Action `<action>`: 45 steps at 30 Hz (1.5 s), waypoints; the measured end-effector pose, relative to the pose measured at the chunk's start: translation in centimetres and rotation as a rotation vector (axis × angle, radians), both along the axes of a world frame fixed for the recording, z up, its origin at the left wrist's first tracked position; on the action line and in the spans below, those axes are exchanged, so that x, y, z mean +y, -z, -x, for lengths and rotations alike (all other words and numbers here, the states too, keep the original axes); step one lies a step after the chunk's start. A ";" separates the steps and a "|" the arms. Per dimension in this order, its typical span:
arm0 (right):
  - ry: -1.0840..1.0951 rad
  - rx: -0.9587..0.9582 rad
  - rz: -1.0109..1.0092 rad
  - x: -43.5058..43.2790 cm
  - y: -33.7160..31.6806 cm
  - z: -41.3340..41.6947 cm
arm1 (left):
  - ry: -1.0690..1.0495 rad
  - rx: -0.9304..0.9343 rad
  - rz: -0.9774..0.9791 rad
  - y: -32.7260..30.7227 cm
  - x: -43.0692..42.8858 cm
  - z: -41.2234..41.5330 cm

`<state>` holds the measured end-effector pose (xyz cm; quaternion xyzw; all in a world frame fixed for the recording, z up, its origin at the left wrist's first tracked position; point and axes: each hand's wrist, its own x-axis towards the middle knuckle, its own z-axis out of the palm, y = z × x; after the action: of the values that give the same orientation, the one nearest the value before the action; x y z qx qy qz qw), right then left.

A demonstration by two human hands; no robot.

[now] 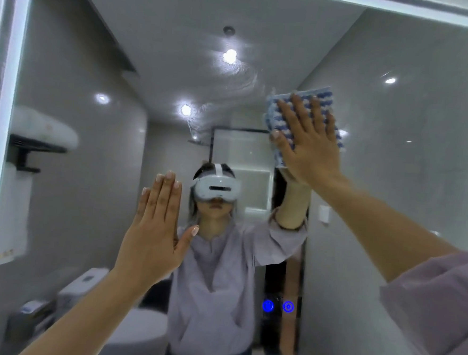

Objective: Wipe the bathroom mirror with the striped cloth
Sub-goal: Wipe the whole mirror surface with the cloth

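Right sleeve (pixel 436 310): nearest of all, a loose lilac cuff pushed back from the forearm; its outer edge runs off the picture.
Left hand (pixel 155 233): raised flat in front of the glass, fingers straight and pressed together, thumb out to the side, holding nothing. Whether the palm touches the mirror or stands just off it, I cannot tell.
Right hand (pixel 310 144): high and to the right, fingers spread wide, palm pressing the striped cloth flat to the glass.
Striped cloth (pixel 325 96): blue and white, folded to a pad, trapped between that palm and the mirror, its edges showing above and beside the fingers.
Bathroom mirror (pixel 406 189): fills nearly the whole view inside a pale frame; faint curved smears lie over the upper middle, left of the cloth.
Step in hand: wiping, by my reckoning, in the upper right area.
Next move: likely a steady sweep with even pressure, the cloth kept flat, carried leftward over those smears.
Hard to make out: the lower edge and far right of the mirror are cut off; two blue lit rings (pixel 278 306) low on the glass are too small to identify; the reflected room is soft and blurred.
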<state>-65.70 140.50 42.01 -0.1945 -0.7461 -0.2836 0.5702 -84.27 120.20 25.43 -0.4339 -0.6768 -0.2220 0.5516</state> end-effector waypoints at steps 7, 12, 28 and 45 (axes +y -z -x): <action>0.059 0.196 0.211 5.1 0.4 -5.3 | -0.001 0.010 0.000 0.1 0.1 0.3; 0.056 0.271 0.266 4.7 0.4 -4.4 | -0.017 0.005 0.014 0.1 0.2 0.4; -0.088 0.075 0.042 -9.3 -1.2 10.1 | 0.009 0.003 -0.008 0.3 0.4 0.6; -0.034 -0.180 -0.188 -10.3 -4.2 11.0 | -0.013 0.012 -0.010 0.1 0.1 0.4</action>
<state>-76.66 130.18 46.17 -0.1012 -0.7677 -0.3588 0.5213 -84.70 120.29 25.35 -0.4282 -0.6751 -0.2191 0.5593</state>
